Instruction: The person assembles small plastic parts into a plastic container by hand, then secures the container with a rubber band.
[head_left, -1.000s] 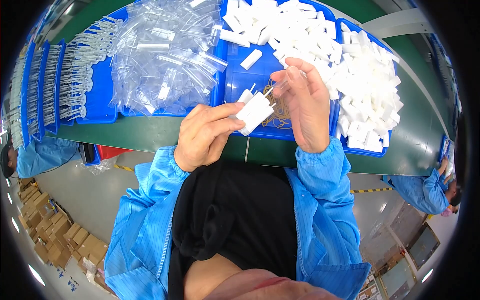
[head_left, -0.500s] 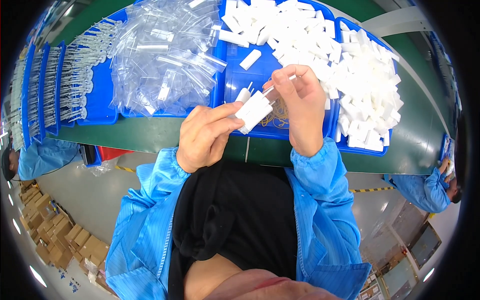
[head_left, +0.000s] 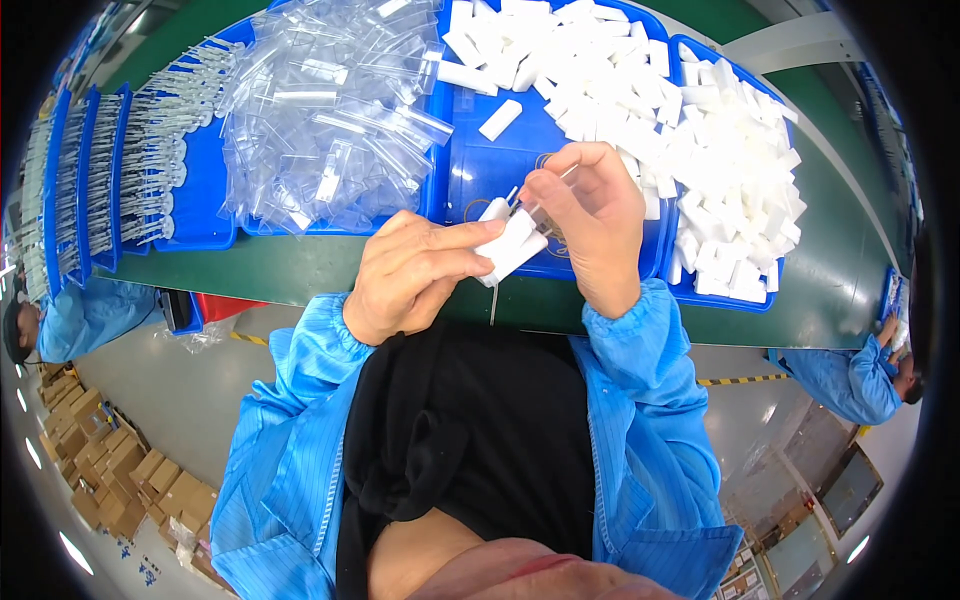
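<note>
Several small white rectangular blocks (head_left: 512,248) are pinched together between the thumb and fingers of my left hand (head_left: 415,272). Thin pins stick out from their upper end. My right hand (head_left: 597,225) is closed at the fingertips on a clear plastic sleeve (head_left: 545,208), which touches or lies close to that pinned end. Whether the sleeve goes over a block, I cannot tell. Both hands are above the front of a blue tray (head_left: 480,160). In it lie a loose white block (head_left: 500,119) and thin yellowish loops (head_left: 475,209), partly hidden by the hands.
Beyond my left hand a heap of clear plastic sleeves (head_left: 320,120) fills another tray. White blocks (head_left: 740,190) are piled in trays at the back and right. Thin pointed parts (head_left: 160,150) stand in blue racks at far left. Co-workers in blue sit at both sides.
The white blocks have tilted and dropped slightly toward me. My right hand has come a little lower, bringing the clear sleeve close to the pinned end.
</note>
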